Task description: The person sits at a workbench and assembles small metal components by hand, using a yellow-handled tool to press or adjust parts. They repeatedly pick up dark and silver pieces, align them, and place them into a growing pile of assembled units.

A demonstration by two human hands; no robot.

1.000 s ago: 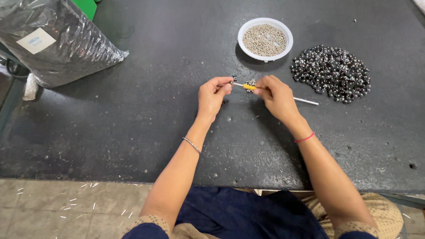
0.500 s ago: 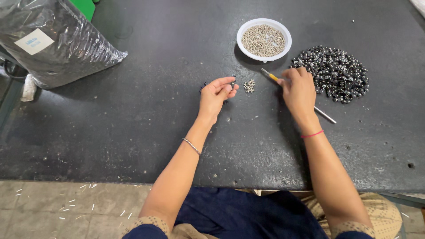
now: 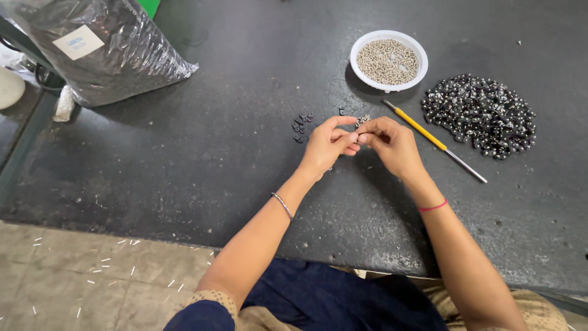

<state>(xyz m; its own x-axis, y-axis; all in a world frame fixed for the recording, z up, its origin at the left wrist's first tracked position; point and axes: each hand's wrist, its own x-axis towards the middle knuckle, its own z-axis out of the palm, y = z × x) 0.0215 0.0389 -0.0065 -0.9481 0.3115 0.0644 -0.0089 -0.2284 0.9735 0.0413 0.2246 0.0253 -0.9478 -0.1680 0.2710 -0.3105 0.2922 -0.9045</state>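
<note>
My left hand [image 3: 326, 146] and my right hand [image 3: 392, 144] meet fingertip to fingertip over the dark table [image 3: 233, 153]. The fingers of both are pinched on something tiny between them; it looks like a small black part and a small screw, too small to see well. A few loose screws [image 3: 362, 120] lie just beyond the fingertips. Several small black parts [image 3: 300, 124] lie on the table to the left of my left hand. A yellow-handled screwdriver [image 3: 429, 136] lies flat on the table right of my right hand, not touched.
A white bowl [image 3: 359, 51] of small silver screws stands at the back. A heap of shiny black parts [image 3: 481, 115] lies at the right. A large grey plastic bag [image 3: 104, 55] sits at the back left. The table's front edge runs above a tiled floor [image 3: 92, 276].
My right hand has put the screwdriver down on the table and come back to my left hand. Both hands now pinch together over the loose screws.
</note>
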